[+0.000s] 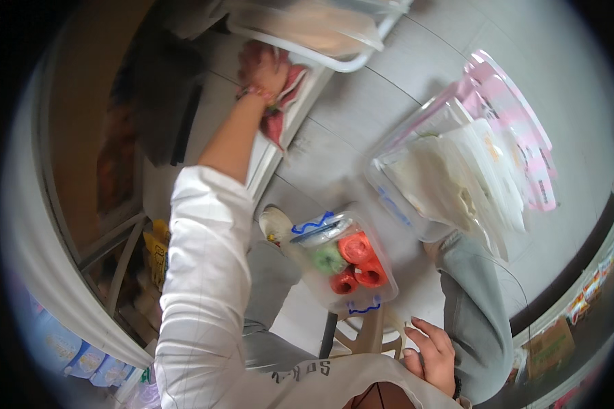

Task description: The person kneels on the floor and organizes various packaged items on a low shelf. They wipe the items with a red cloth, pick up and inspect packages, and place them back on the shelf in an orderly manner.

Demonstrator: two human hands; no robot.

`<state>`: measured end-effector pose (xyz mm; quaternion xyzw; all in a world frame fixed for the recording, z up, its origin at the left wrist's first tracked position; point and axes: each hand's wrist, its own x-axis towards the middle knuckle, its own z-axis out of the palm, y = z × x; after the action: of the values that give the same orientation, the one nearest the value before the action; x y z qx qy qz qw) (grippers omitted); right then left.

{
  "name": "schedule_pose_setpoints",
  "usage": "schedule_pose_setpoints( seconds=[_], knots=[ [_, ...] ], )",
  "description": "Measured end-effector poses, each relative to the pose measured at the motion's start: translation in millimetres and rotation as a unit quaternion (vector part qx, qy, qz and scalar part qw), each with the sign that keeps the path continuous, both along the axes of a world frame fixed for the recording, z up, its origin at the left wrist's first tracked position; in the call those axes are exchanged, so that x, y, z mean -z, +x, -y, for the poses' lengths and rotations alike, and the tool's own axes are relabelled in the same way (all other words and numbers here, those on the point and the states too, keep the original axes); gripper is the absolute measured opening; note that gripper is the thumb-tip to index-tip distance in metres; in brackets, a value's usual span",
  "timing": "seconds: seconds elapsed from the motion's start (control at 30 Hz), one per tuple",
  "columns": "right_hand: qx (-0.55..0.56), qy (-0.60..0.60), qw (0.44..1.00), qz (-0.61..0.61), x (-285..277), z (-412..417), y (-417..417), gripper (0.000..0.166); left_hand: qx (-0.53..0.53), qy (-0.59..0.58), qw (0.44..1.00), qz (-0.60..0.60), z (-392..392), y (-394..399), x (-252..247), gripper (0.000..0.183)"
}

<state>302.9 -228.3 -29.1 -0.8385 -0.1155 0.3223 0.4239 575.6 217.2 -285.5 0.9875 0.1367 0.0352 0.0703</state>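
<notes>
My left hand [263, 66], blurred and with a beaded bracelet at its wrist, presses on a red cloth [272, 125] at a white ledge [266, 166]. Part of the cloth is hidden under the palm. My right hand [432, 353] is low by my right thigh, fingers apart and slightly bent, with nothing seen in it. Between my legs stands a clear plastic box [386, 245]. Inside it are several red rolls [357, 247] and a green roll [329, 258], apparently plastic twine.
A white-rimmed clear bin [348, 65] stands just beyond my left hand. To the right, another clear bin [399, 217] holds plastic bags, with pink-and-white packaging [529, 138] behind. Blue packs [56, 337] line the lower left; shelved goods [588, 291] edge the right.
</notes>
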Motion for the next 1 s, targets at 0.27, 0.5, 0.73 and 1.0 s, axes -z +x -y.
schedule_pose_setpoints(
  seconds=[0.27,0.5,0.73,1.0],
  knots=[
    [-0.015,0.011,0.999,0.039,-21,6,0,0.040,-0.068,-0.039,0.997,0.005,-49,-133,17,0.056],
    [-0.017,0.032,0.994,0.099,-41,10,-12,0.044,-0.108,-0.085,0.984,-0.115,6,-242,-8,0.060],
    [-0.026,0.027,0.984,0.174,-37,16,-31,0.034,-0.124,-0.381,0.904,0.147,87,-313,-60,0.055],
    [-0.120,-0.009,0.971,0.208,-13,-3,-53,0.049,-0.320,-0.622,0.703,0.131,218,-441,-154,0.045]
  ],
)
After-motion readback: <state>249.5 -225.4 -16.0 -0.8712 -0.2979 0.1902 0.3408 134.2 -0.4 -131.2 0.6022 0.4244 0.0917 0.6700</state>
